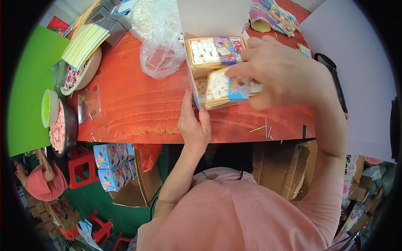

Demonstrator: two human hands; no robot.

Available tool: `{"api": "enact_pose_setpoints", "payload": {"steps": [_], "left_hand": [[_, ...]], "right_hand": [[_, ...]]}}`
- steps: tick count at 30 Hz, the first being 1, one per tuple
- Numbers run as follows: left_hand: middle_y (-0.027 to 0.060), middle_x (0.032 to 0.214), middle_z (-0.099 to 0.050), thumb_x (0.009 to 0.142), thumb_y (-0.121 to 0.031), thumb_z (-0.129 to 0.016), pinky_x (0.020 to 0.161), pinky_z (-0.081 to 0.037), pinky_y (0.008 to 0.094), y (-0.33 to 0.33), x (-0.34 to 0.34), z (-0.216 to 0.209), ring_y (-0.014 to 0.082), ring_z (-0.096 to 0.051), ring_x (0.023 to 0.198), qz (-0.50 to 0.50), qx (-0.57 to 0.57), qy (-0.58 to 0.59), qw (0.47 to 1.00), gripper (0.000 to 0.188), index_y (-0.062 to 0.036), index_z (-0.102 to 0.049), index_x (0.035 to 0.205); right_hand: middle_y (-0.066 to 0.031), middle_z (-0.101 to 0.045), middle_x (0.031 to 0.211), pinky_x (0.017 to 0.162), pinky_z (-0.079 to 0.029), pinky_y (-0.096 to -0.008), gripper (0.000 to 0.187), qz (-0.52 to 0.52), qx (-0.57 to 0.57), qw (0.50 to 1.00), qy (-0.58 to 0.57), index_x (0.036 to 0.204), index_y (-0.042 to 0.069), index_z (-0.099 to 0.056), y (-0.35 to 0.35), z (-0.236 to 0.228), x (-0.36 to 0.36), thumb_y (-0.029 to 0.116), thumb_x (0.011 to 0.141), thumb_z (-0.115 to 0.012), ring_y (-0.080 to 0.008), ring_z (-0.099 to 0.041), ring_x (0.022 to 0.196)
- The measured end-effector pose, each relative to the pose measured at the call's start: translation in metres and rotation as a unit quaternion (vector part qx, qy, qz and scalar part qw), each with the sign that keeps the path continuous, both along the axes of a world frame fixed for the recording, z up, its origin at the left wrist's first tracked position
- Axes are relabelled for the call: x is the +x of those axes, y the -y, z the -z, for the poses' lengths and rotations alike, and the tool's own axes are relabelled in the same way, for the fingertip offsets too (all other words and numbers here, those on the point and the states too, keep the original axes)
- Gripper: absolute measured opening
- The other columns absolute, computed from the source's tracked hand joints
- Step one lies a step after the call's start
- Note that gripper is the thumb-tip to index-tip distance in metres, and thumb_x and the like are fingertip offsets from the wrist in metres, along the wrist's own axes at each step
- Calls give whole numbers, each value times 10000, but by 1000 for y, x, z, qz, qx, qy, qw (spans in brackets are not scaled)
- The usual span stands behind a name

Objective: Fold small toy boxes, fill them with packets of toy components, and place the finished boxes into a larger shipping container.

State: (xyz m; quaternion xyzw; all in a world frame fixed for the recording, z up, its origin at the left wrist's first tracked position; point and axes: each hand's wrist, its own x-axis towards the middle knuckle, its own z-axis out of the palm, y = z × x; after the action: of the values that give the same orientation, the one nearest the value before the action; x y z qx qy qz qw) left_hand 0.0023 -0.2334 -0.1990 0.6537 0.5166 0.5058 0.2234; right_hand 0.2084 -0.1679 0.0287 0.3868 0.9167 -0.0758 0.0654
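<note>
An upright cardboard box (215, 21) with a raised white flap stands on the red table. My left hand (196, 127) holds its near left corner, fingers stretched along the side and thumb apart on the near face. In my right hand (284, 73), slightly blurred, is a clear plastic pack (218, 85) of small white pieces with a blue sleeve, tilted over the box's near part. Behind it in the box sits another clear pack (204, 49) with a purple sleeve. Deeper down, more pale pieces show at the near left of the box.
A clear plastic bag (161, 54) of white pieces lies left of the box. Bowls (94, 67) of small items stand at the far left, beside a clear empty tray (89, 104). Thin sticks (266, 127) lie near the front edge. Blue boxes (106, 157) are stacked below; another person (46, 182) is at lower left.
</note>
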Motion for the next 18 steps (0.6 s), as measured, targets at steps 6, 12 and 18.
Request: {"api": "enact_pose_setpoints", "payload": {"steps": [6,12,18], "left_hand": [[329,1418,-528,968,-103,-568,985,-537,475,-4,-4,-2,473,-607,1214,4,28,-6,1000,514,98,-441,1423],[306,1338,-557,951,-88,-566,964,-538,490,-4,-7,-4,475,-605,1174,0,51,-35,998,502,87,-468,1411],[289,1320,-569,948,-87,-564,929,-556,485,-6,-9,0,453,-620,1151,2,89,-60,994,473,71,-516,1392]], "right_hand": [[-147,-694,844,899,-493,-403,459,35,-57,993,94,1132,81,-736,-29,28,-27,253,707,-757,-332,-622,907],[-167,-684,844,901,-497,-430,390,13,-3,998,67,1053,28,-657,-8,71,-38,209,726,-765,-331,-625,937],[-167,-678,953,887,-522,-405,378,-8,85,991,99,1167,21,-603,-1,104,-38,121,818,-707,-332,-634,986]]}}
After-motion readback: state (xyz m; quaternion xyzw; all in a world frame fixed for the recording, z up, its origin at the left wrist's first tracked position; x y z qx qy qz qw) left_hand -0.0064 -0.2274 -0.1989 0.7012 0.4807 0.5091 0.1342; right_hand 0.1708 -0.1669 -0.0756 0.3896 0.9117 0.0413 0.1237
